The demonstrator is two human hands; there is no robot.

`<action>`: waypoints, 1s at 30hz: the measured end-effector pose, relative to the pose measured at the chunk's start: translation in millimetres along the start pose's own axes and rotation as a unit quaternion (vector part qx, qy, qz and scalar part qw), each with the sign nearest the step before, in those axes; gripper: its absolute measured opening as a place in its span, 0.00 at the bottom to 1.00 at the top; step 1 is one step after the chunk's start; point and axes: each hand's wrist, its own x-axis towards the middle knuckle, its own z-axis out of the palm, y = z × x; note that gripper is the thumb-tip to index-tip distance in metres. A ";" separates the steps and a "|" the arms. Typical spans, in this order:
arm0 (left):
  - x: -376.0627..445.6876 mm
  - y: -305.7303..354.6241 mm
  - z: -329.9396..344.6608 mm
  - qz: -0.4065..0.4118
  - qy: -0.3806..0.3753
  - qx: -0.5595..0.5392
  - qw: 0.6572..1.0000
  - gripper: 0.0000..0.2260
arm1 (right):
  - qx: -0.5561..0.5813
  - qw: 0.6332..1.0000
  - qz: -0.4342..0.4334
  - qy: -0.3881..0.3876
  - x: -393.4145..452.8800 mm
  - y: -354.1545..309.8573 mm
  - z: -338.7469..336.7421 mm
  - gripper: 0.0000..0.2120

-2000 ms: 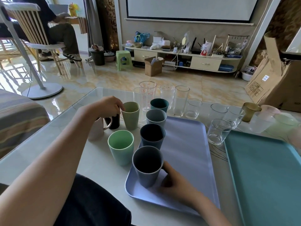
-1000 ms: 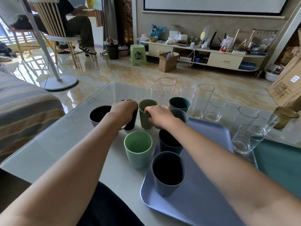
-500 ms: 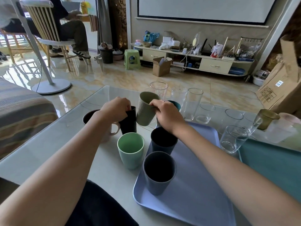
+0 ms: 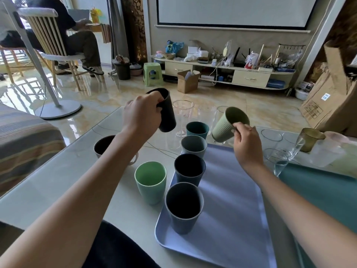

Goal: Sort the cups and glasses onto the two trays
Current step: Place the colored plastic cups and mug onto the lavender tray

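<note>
My left hand (image 4: pixel 142 115) holds a black cup (image 4: pixel 166 115) tilted in the air above the table. My right hand (image 4: pixel 245 144) grips an olive-green ribbed cup (image 4: pixel 225 125) by its rim, lifted and tilted over the far end of the lavender tray (image 4: pixel 231 206). Three ribbed cups stand along the tray's left side: a grey-blue one (image 4: pixel 184 207), a dark navy one (image 4: pixel 189 171) and a grey one (image 4: pixel 193 147). A teal cup (image 4: pixel 197 130) stands behind them. A mint cup (image 4: pixel 151 184) sits left of the tray. The teal tray (image 4: pixel 328 194) lies at right.
A dark-lined mug (image 4: pixel 103 146) stands on the table under my left forearm. Clear glasses (image 4: pixel 182 117) cluster at the back, more glasses (image 4: pixel 276 161) near the teal tray, plus an amber cup (image 4: pixel 311 139) and frosted cup (image 4: pixel 326 153). A person sits on a chair far left.
Both hands rose from the table: the left lifted the black cup up, and the right carried the olive cup rightward toward the lavender tray's far end.
</note>
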 end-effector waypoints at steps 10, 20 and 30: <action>-6.4 27.2 12.7 0.066 0.000 -0.023 0.998 0.10 | -0.079 0.976 0.011 -0.202 2.8 21.6 31.7 0.11; -8.4 26.8 14.1 0.084 -0.001 -0.022 0.996 0.10 | -0.094 0.967 0.025 -0.234 3.5 12.9 34.3 0.13; -17.5 53.6 14.8 0.142 -0.021 -0.061 0.988 0.09 | 0.176 0.974 0.007 -0.141 0.9 -52.3 9.6 0.39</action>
